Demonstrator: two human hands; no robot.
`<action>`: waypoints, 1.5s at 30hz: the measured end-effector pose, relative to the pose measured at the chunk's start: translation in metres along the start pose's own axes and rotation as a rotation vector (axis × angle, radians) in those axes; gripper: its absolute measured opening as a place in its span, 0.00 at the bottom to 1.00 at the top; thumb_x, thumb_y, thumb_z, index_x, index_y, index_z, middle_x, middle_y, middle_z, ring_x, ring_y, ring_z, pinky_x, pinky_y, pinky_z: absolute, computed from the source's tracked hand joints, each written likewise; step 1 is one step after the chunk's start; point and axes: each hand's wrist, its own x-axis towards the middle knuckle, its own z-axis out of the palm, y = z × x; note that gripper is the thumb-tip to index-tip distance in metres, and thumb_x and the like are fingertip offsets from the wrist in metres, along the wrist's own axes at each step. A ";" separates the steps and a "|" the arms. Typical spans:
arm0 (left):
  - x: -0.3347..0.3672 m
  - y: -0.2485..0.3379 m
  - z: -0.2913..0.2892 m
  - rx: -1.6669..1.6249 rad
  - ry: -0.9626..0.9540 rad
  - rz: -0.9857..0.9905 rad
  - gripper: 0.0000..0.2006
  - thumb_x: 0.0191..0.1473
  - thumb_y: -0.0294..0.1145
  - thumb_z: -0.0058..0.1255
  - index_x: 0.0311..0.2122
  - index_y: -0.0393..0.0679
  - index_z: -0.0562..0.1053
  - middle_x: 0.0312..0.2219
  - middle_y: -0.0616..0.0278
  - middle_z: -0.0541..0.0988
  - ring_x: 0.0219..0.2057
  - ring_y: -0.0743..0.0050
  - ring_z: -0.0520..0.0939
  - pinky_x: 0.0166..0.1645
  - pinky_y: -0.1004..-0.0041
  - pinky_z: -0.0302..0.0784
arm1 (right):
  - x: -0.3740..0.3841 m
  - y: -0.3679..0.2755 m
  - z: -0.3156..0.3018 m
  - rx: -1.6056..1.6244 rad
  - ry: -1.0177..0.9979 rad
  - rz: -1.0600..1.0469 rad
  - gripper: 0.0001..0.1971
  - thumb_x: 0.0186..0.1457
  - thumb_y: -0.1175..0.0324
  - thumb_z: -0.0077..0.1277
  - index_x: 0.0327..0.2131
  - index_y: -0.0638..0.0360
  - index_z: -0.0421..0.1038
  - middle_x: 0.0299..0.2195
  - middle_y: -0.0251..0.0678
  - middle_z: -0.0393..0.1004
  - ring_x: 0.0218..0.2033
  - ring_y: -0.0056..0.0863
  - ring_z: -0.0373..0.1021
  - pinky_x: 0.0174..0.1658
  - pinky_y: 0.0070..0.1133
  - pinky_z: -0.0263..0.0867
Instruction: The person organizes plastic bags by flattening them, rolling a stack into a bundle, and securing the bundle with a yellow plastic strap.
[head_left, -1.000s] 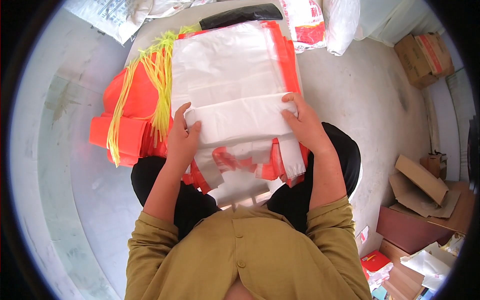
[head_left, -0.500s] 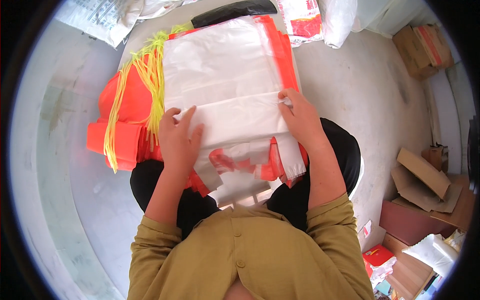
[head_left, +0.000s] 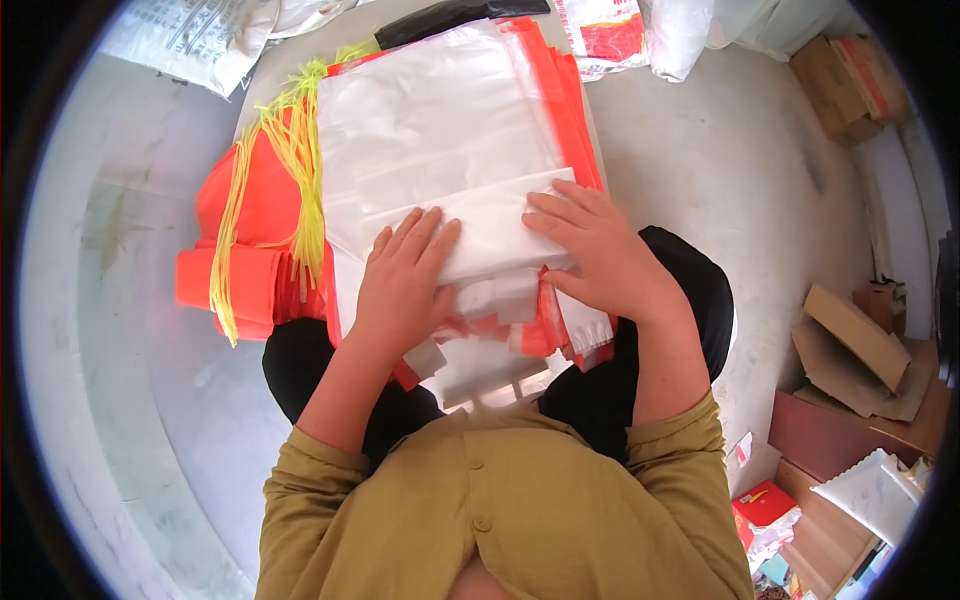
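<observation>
A pile of thin plastic bags [head_left: 425,110], whitish on top with red layers at the right edge, lies in front of me. Its near part is folded over into a white band [head_left: 490,220]. On the left of that band my left hand [head_left: 405,275] lies flat, fingers stretched out. My right hand [head_left: 605,250] rests on the band's right end, fingers spread and pointing left. Neither hand grips anything. Red and white bag ends [head_left: 540,330] hang toward my lap, partly hidden by my hands.
Left of the pile are yellow strings [head_left: 308,190] and folded red material [head_left: 235,280]. A black plastic roll [head_left: 460,20] lies beyond it, beside a red-and-white bag [head_left: 605,40]. Cardboard boxes [head_left: 850,90] stand at far right, with an opened carton [head_left: 855,350] nearer.
The near edge has been folded further over, making a narrower band. My left hand moved right onto it; my right hand let go of the edge and flattened out.
</observation>
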 end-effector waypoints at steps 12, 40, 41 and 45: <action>0.003 0.002 0.012 0.104 0.050 0.010 0.31 0.42 0.20 0.55 0.57 0.39 0.67 0.61 0.47 0.70 0.65 0.47 0.68 0.67 0.50 0.62 | 0.003 0.007 0.017 -0.084 0.166 0.027 0.22 0.48 0.80 0.55 0.49 0.54 0.76 0.55 0.33 0.75 0.61 0.41 0.67 0.58 0.35 0.69; -0.002 0.050 0.021 -1.935 -0.271 -0.798 0.27 0.64 0.23 0.44 0.67 0.40 0.58 0.61 0.52 0.69 0.61 0.55 0.73 0.64 0.53 0.71 | 0.022 0.012 0.033 0.894 0.115 0.562 0.31 0.64 0.65 0.52 0.68 0.58 0.55 0.53 0.42 0.71 0.44 0.27 0.73 0.47 0.27 0.71; -0.002 0.050 0.022 -1.945 -0.257 -0.807 0.27 0.64 0.22 0.44 0.67 0.40 0.58 0.61 0.53 0.69 0.60 0.56 0.73 0.64 0.53 0.71 | 0.021 0.014 0.034 0.833 0.115 0.564 0.29 0.63 0.67 0.53 0.65 0.60 0.61 0.51 0.41 0.73 0.43 0.28 0.73 0.47 0.27 0.71; -0.010 0.048 0.026 -1.975 -0.220 -0.820 0.27 0.64 0.22 0.43 0.67 0.40 0.57 0.61 0.53 0.69 0.60 0.56 0.74 0.64 0.53 0.71 | 0.023 0.007 0.035 0.439 0.357 0.396 0.25 0.61 0.67 0.54 0.61 0.61 0.67 0.47 0.39 0.75 0.39 0.28 0.73 0.45 0.26 0.71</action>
